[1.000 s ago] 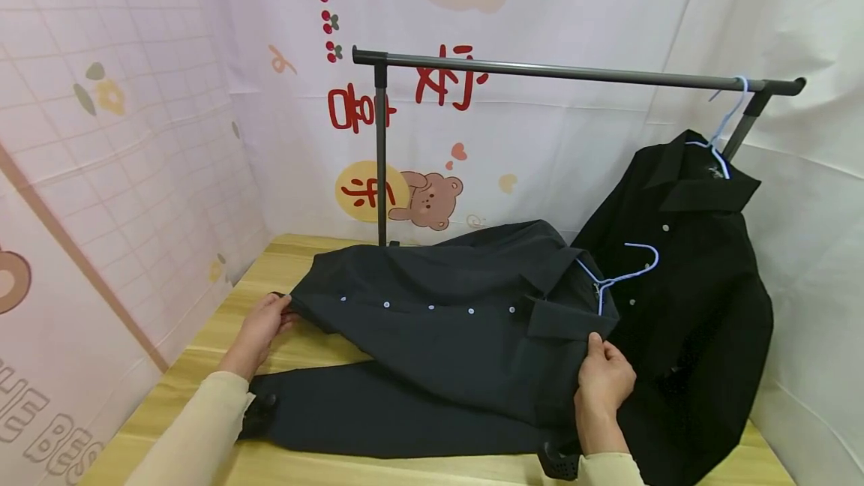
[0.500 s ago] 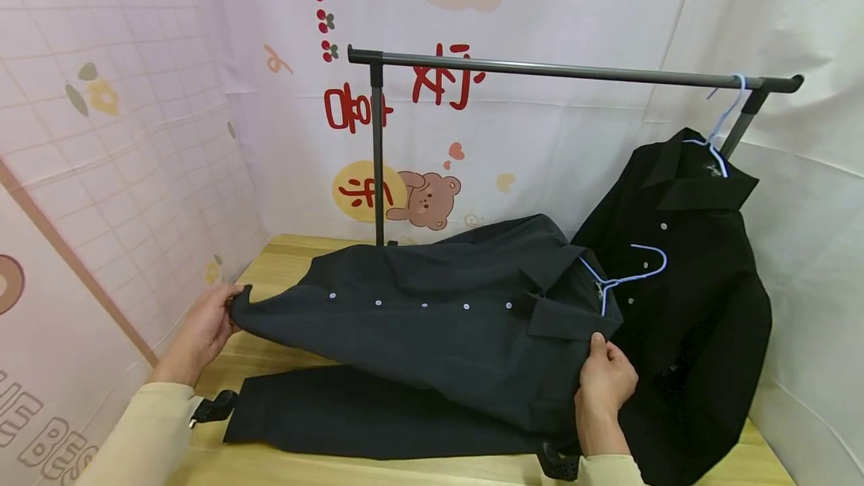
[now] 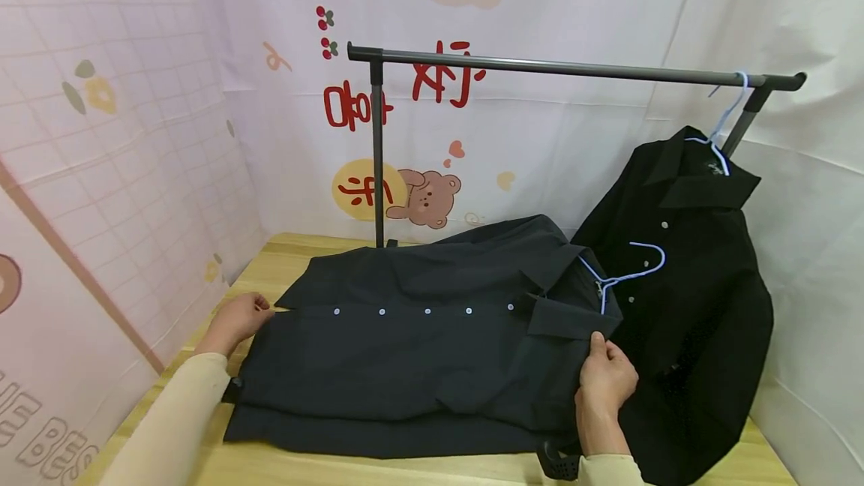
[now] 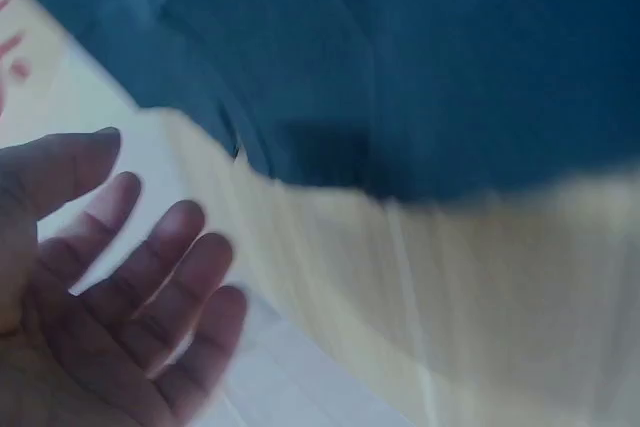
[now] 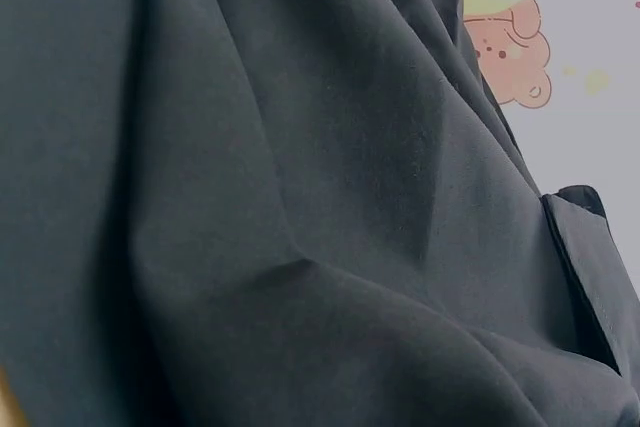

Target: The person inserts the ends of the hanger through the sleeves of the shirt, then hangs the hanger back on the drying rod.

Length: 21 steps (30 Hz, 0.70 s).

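Observation:
A dark button-up shirt [image 3: 405, 358] lies on the wooden table, its row of white buttons running left to right. Inside its collar sits a light blue hanger [image 3: 607, 281], the hook pointing right. My left hand [image 3: 238, 319] is beside the shirt's hem at the left; in the left wrist view its fingers [image 4: 205, 262] are spread loosely and hold nothing. With thumb and fingers my right hand [image 3: 606, 377] pinches the shirt at the shoulder, just below the collar. The right wrist view shows only folded shirt cloth [image 5: 300, 197], with that hand out of sight.
A dark metal clothes rack [image 3: 553, 67] stands at the back of the table [image 3: 290, 253]. From its right end a second black shirt [image 3: 709, 283] hangs on a blue hanger [image 3: 725, 126], close beside my right hand. Printed cloth walls [image 3: 574, 6] enclose the back and sides.
My left hand drew the front hem out to the left, laid it down flat and let go. The shirt's front panel now covers most of the sleeve. My right hand has stayed put.

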### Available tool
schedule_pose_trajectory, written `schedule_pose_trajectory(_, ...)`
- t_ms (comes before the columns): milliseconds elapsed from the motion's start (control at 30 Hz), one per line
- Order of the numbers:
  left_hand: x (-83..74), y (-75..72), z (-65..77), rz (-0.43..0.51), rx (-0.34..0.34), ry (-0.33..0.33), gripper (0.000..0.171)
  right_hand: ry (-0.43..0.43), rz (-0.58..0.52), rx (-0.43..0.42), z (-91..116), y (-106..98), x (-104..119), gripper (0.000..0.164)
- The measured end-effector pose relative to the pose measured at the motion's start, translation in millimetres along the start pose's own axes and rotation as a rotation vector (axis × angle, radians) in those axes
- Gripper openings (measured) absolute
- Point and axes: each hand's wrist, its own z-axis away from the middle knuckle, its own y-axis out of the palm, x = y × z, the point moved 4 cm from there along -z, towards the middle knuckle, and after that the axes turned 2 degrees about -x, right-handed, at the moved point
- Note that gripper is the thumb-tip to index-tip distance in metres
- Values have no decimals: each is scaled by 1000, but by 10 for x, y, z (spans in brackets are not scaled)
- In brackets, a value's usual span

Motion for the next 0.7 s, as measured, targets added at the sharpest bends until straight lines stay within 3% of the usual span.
schedule_pose_trajectory(167, -253, 306, -212, -110, 30, 171, 54, -8, 7, 16, 21, 10, -5, 41)
schedule_pose_trajectory(267, -395, 512, -261, -228, 50, 240, 59, -12, 6, 22, 28, 16, 0, 41)
schedule_pose_trajectory(433, -598, 729, -281, -437, -19, 323, 20, -23, -4, 4, 29, 25, 19, 38)
schedule_pose_trajectory(500, -656, 751, -274, -465, -21, 338, 14, -25, -7, 1, 29, 27, 25, 37)
schedule_pose_trajectory(600, -704, 730, -234, -434, 83, 306, 14, -22, -11, 3, 30, 29, 27, 37)
schedule_pose_trajectory(700, -721, 664, -182, -330, 262, 214, 18, -16, -6, 6, 36, 25, 33, 39)
